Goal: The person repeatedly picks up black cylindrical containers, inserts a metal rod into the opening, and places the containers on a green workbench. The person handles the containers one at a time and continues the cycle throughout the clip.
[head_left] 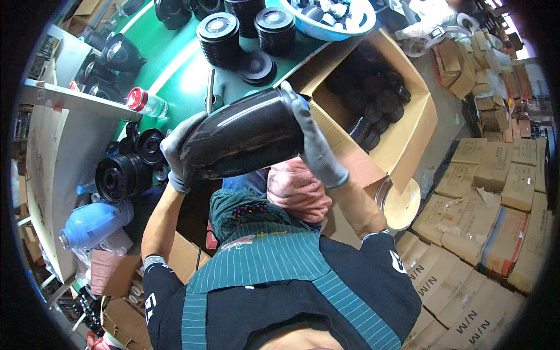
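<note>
I hold a glossy black jug body [245, 135] tilted on its side above my lap, in front of the green table [175, 70]. My left hand [178, 153], in a grey glove, cups its lower end. My right hand [315, 140], also gloved in grey, presses flat over its upper end by the cardboard box. A pink cloth [297, 189] lies on my knee just below the jug.
An open cardboard box [402, 140] of black round parts stands to the right. Stacks of black lids [219, 36], a blue basin [344, 29] and a red-capped bottle [146, 102] sit on the table. A blue jug [93, 224] lies at the left. Flat cartons [490, 233] cover the floor.
</note>
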A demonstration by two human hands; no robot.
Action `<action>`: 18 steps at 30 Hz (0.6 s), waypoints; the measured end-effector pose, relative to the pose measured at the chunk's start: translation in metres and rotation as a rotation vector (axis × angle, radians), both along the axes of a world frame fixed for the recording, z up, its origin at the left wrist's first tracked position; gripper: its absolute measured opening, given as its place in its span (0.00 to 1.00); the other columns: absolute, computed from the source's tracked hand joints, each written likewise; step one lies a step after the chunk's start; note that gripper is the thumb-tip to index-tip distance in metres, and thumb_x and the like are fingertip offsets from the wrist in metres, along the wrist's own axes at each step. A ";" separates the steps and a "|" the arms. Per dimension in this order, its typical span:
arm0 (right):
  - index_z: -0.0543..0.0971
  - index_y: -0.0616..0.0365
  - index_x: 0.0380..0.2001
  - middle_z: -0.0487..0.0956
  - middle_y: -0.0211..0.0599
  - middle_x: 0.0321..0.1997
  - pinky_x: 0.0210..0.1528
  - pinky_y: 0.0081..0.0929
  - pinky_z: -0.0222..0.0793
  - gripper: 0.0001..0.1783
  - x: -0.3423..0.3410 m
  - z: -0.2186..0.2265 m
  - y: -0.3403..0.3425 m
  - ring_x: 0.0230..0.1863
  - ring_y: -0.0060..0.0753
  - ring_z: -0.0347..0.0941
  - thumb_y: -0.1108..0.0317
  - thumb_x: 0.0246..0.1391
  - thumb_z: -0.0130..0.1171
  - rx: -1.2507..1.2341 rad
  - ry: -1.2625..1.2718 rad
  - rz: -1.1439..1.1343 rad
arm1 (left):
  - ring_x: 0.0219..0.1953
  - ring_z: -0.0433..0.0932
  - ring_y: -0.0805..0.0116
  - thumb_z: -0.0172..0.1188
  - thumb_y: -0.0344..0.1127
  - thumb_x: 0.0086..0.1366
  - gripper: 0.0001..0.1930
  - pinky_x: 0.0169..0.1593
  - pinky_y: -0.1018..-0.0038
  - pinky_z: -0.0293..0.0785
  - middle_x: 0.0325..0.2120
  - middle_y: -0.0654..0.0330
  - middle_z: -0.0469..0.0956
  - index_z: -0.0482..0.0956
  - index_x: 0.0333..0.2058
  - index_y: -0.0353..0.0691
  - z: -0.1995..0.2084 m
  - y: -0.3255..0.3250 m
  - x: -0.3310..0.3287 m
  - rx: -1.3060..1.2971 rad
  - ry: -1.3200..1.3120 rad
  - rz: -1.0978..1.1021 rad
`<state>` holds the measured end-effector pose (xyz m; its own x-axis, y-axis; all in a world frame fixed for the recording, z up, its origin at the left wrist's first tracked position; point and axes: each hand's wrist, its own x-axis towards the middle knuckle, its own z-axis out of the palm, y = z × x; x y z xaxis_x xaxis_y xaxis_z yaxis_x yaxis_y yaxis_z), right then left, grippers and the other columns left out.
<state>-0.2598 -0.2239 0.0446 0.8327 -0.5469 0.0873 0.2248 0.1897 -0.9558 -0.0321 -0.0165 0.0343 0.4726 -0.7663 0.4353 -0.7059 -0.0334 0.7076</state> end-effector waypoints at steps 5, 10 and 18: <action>0.63 0.61 0.79 0.57 0.57 0.83 0.81 0.44 0.48 0.56 -0.002 0.027 0.006 0.81 0.58 0.57 0.35 0.58 0.66 -0.649 -0.010 0.024 | 0.67 0.75 0.59 0.68 0.41 0.72 0.34 0.71 0.59 0.73 0.68 0.50 0.74 0.68 0.72 0.36 -0.151 0.048 0.004 -0.057 1.164 -0.342; 0.57 0.66 0.79 0.65 0.48 0.78 0.81 0.38 0.47 0.54 -0.005 0.009 0.003 0.79 0.40 0.59 0.32 0.69 0.54 -0.065 -0.010 0.017 | 0.52 0.86 0.61 0.71 0.39 0.67 0.23 0.58 0.62 0.83 0.54 0.53 0.86 0.83 0.57 0.35 -0.042 0.010 0.003 0.122 0.393 -0.119; 0.62 0.62 0.77 0.68 0.52 0.77 0.82 0.36 0.55 0.42 -0.039 -0.052 -0.017 0.78 0.42 0.64 0.37 0.80 0.29 0.321 0.368 0.234 | 0.43 0.91 0.54 0.76 0.40 0.56 0.27 0.48 0.65 0.86 0.42 0.48 0.89 0.86 0.53 0.34 0.050 -0.003 0.012 0.112 -0.255 -0.177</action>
